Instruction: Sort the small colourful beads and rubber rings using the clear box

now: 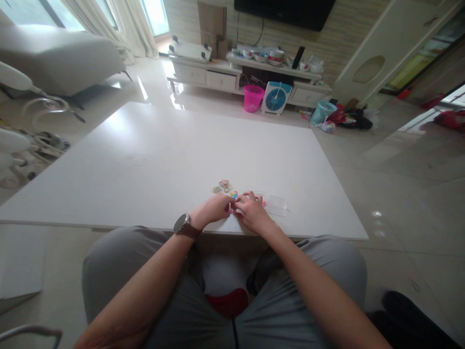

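Note:
My left hand [218, 207], with a watch [181, 223] on its wrist, rests low over the front of the white table with its fingers pinched together. Meeting it at the fingertips is my right hand [253, 213], its fingers bent and closed. Small multicoloured pieces [234, 195] show around the fingertips; their kind is too small to make out, and what the fingers pinch is mostly hidden. Just beyond my left hand lies a little pile of thin, pale and coloured rings [224, 185]. A clear plastic box [276, 205] sits right of my right hand, partly covered by it.
The white table [174, 155] spreads out ahead, its front edge close to my knees. Beyond it stand a pink basket [253, 98], a blue and white fan [276, 98], a light-blue basket [323, 112] and a low cabinet [203, 75] with dishes. Chairs [22, 140] are at the left.

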`<state>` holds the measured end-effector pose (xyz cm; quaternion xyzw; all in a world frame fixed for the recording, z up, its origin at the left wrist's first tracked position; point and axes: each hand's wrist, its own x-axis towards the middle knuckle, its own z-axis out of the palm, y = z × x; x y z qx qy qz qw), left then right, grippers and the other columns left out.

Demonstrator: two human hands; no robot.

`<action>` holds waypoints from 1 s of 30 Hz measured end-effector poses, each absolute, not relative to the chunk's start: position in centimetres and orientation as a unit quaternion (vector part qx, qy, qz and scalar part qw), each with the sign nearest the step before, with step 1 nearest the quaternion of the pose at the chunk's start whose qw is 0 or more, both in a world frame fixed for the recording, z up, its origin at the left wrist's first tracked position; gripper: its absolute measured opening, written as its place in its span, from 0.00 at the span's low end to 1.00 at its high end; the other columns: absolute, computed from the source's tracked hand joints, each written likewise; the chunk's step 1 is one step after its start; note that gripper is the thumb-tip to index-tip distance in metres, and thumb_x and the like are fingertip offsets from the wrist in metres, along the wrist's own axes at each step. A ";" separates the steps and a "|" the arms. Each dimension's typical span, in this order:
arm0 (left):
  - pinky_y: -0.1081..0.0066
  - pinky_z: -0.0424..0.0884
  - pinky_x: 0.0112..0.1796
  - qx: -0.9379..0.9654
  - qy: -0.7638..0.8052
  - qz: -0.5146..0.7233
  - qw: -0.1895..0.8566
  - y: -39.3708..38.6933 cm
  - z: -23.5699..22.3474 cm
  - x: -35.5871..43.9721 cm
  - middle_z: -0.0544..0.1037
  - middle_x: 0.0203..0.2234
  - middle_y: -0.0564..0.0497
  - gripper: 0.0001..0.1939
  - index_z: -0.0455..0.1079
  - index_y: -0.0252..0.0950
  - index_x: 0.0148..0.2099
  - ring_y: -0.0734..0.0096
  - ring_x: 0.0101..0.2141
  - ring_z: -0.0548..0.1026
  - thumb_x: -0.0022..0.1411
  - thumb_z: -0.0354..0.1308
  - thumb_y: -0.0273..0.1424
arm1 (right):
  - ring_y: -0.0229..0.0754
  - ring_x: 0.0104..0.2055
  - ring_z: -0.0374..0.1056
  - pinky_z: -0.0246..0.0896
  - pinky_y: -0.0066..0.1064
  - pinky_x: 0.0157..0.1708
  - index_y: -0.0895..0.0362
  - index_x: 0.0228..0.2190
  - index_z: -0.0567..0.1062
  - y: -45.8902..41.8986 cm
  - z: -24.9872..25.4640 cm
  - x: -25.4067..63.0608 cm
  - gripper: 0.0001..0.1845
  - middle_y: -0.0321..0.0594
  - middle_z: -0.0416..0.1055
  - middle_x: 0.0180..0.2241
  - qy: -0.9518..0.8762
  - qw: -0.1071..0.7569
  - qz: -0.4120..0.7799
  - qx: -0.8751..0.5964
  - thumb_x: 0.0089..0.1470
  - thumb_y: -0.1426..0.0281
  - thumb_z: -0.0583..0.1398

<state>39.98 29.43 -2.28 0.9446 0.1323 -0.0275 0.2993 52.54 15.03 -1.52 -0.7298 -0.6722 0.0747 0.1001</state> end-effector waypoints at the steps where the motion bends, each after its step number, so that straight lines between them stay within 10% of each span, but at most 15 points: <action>1: 0.70 0.64 0.30 0.946 0.133 -0.025 0.295 29.4 -2.3 40.0 0.80 0.26 0.47 0.07 0.76 0.35 0.34 0.68 0.26 0.73 0.55 0.57 0.23 | 0.53 0.58 0.56 0.52 0.46 0.51 0.52 0.43 0.77 15.1 -1.5 52.5 0.08 0.46 0.73 0.51 -0.671 0.100 0.073 -0.731 0.64 0.71 0.59; 18: 0.71 0.69 0.39 0.952 0.099 -0.007 0.291 29.2 -3.0 40.4 0.78 0.35 0.48 0.11 0.79 0.37 0.39 0.67 0.35 0.75 0.56 0.59 0.24 | 0.49 0.50 0.61 0.49 0.40 0.46 0.54 0.34 0.78 12.7 2.7 59.0 0.05 0.41 0.76 0.42 -0.547 0.150 -0.007 -0.824 0.59 0.71 0.61; 30: 0.71 0.67 0.34 0.953 0.122 -0.043 0.274 29.2 -1.9 40.6 0.80 0.29 0.48 0.10 0.79 0.34 0.34 0.68 0.30 0.74 0.56 0.56 0.22 | 0.46 0.49 0.65 0.49 0.40 0.51 0.54 0.31 0.82 12.6 1.9 59.3 0.09 0.42 0.77 0.39 -0.551 0.033 0.119 -0.825 0.59 0.73 0.61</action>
